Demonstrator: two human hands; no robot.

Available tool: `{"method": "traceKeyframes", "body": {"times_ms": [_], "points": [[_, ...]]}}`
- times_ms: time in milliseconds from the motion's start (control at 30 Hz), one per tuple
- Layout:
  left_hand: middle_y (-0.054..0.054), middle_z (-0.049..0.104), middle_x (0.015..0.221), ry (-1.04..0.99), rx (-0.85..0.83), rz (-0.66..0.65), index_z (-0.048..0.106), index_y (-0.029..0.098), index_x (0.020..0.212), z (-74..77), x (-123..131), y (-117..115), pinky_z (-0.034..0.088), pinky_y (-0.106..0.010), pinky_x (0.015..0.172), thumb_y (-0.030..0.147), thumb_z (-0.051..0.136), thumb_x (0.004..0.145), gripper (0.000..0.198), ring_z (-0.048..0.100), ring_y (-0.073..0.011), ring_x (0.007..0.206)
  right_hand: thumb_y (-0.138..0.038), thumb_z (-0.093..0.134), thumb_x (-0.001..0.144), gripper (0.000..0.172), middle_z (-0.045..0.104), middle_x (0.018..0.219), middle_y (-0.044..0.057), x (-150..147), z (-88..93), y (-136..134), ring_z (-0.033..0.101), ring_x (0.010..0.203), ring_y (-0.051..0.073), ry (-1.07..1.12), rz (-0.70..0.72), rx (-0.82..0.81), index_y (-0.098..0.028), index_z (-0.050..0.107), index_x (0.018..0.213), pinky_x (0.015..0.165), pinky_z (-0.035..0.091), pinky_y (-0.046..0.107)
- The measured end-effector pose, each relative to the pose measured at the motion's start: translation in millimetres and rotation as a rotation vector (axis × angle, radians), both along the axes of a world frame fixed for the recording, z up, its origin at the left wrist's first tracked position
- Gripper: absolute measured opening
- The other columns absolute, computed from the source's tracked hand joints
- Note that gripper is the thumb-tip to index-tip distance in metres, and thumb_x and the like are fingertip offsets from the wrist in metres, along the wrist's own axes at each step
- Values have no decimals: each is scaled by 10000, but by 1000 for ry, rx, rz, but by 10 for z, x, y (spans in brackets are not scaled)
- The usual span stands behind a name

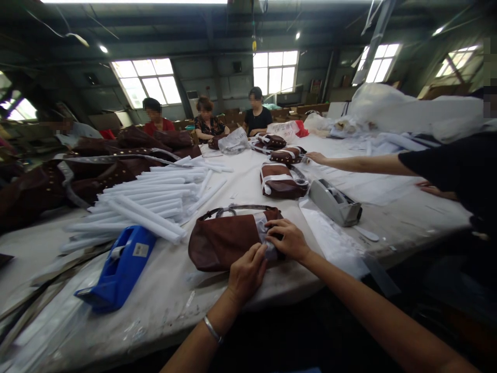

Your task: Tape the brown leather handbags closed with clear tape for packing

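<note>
A brown leather handbag [229, 241] lies in front of me on the table, its strap [248, 207] along the far side. Around its right end goes a strip of thin whitish wrapping [261, 224]. The fingers of my left hand [247, 273] are closed on the wrapping's near edge, at the bag's front. From the right, my right hand [289, 239] pinches the same wrapping a little higher up. Both sets of fingertips almost meet, and they cover part of the strip.
A blue tape dispenser [126, 267] stands left, below a pile of white paper rolls [155, 199]. Right of the bag sits a grey tape dispenser [336, 202]. Farther back are wrapped brown bags [281, 181]. A co-worker's arm [361, 165] reaches in from the right; several people sit opposite.
</note>
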State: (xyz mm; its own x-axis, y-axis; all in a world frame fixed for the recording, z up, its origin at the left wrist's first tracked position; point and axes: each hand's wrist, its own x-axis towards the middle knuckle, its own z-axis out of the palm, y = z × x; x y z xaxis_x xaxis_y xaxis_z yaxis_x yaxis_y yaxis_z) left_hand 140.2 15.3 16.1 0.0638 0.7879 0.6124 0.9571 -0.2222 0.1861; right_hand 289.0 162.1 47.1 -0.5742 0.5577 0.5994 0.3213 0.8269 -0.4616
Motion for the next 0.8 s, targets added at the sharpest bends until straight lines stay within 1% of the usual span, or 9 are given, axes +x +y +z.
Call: {"method": "traceKeyframes", "body": {"times_ms": [167, 300, 400, 467, 567, 600, 667, 700, 800], "points": [[-35, 618, 1396, 120, -32, -54, 520, 215, 1394, 2, -3, 29, 559, -288, 980, 72, 477, 915, 501, 636, -178, 1168, -273, 757, 834, 79, 733, 1101, 24, -9, 3, 75, 654, 1009, 226, -51, -3, -13, -249, 696, 790, 931, 530, 413], [-53, 645, 1358, 131, -75, 19, 545, 177, 1377, 35, 48, 74, 595, -301, 898, 90, 521, 889, 496, 653, -202, 1083, -279, 773, 826, 119, 721, 1100, 34, -25, -7, 57, 655, 1021, 231, -48, -27, -24, -241, 668, 866, 929, 533, 401], [-37, 667, 1327, 113, -83, 59, 540, 193, 1387, 40, 83, 93, 599, -286, 857, 97, 529, 896, 501, 661, -191, 1016, -232, 696, 885, 91, 722, 1105, 28, 85, 29, 131, 669, 1026, 204, -16, -17, -23, -254, 673, 971, 930, 543, 355], [-26, 676, 1314, 97, -71, 68, 533, 206, 1396, 23, 84, 91, 596, -280, 856, 103, 522, 906, 500, 662, -184, 1007, -234, 617, 933, 150, 720, 1147, 34, 312, 105, 292, 663, 1073, 199, -7, -67, 25, -263, 676, 1068, 975, 529, 358], [-13, 682, 1305, 89, -39, 52, 510, 218, 1420, -54, 52, 93, 593, -253, 851, 109, 502, 915, 516, 666, -167, 1005, -312, 573, 936, 235, 699, 1229, 56, 893, 287, 700, 628, 1166, 227, -43, -335, 111, -254, 687, 1133, 1074, 472, 411], [-10, 686, 1298, 88, -15, 40, 508, 216, 1423, -100, 34, 108, 592, -237, 844, 104, 494, 911, 524, 669, -159, 990, -339, 576, 911, 239, 691, 1247, 55, 1117, 350, 869, 614, 1193, 235, -52, -462, 114, -257, 705, 1095, 1101, 450, 419], [-12, 705, 1266, 91, 71, 8, 532, 209, 1404, -217, -8, 175, 590, -214, 827, 92, 484, 897, 523, 679, -146, 924, -341, 609, 835, 228, 696, 1209, 141, 1531, 457, 1220, 577, 1236, 334, -2, -599, 101, -201, 737, 962, 1124, 393, 546], [-14, 717, 1244, 96, 127, -6, 559, 208, 1380, -283, -31, 224, 590, -207, 817, 84, 483, 888, 513, 683, -141, 876, -349, 648, 781, 182, 721, 1129, 150, 1701, 494, 1383, 572, 1234, 368, 16, -668, 36, -211, 743, 852, 1112, 389, 575], [1, 755, 1151, 112, 278, -11, 632, 237, 1299, -466, -87, 380, 592, -182, 742, 50, 486, 863, 497, 677, -121, 727, -370, 741, 639, 125, 759, 843, 120, 2006, 527, 1728, 624, 1149, 381, 4, -740, -410, -269, 696, 582, 1015, 477, 484]]}}
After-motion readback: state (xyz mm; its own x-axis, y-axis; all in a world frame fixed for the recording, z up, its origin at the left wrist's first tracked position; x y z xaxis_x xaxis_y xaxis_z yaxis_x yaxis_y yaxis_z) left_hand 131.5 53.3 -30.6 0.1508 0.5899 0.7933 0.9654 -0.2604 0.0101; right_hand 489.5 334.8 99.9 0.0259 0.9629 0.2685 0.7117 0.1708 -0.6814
